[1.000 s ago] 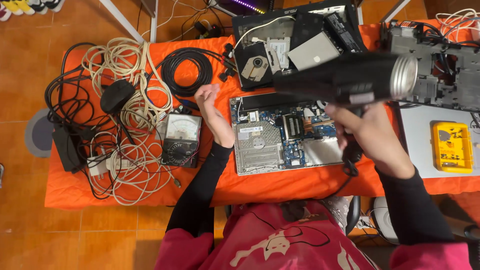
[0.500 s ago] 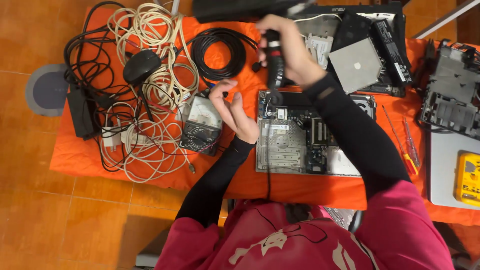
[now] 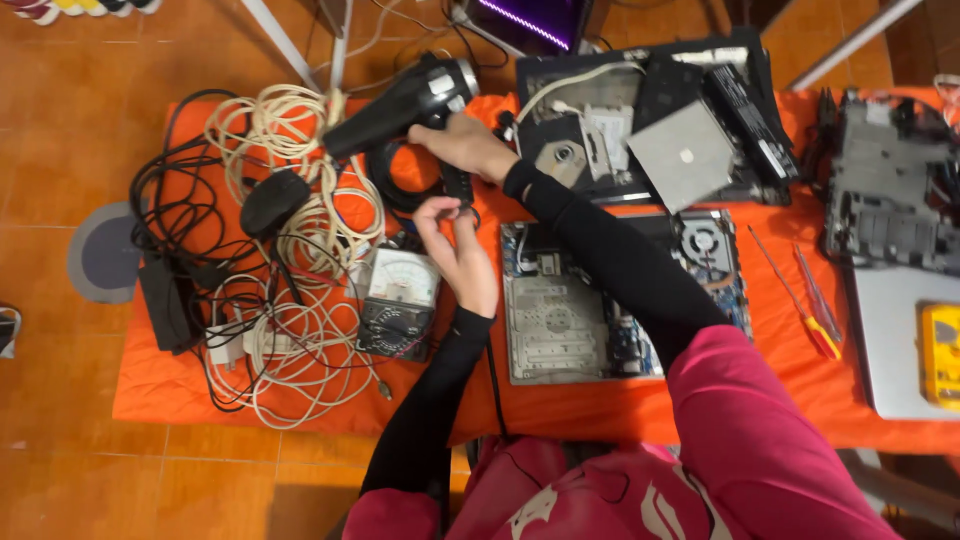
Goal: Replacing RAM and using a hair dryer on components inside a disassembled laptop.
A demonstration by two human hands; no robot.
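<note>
My right hand (image 3: 468,148) grips the handle of a black hair dryer (image 3: 400,100), with its silver-ringed nozzle pointing up and to the right, above a black coiled cable (image 3: 400,190). Just below the handle, my left hand (image 3: 455,250) pinches the dryer's black cord (image 3: 458,192). Under my right forearm an opened laptop base (image 3: 560,320) lies with its board and fan exposed. An analogue multimeter (image 3: 395,300) sits left of my left hand.
An orange cloth (image 3: 600,410) covers the table. Tangled white and black cables (image 3: 300,330), a black mouse (image 3: 272,200) and a power adapter (image 3: 160,300) lie at the left. Dismantled laptop parts (image 3: 650,120), two screwdrivers (image 3: 810,310), a chassis (image 3: 890,190) and a yellow meter (image 3: 940,355) are at the right.
My right hand has carried the dryer from over the opened laptop leftwards to above the cables. My left hand has come up to the cord by the handle.
</note>
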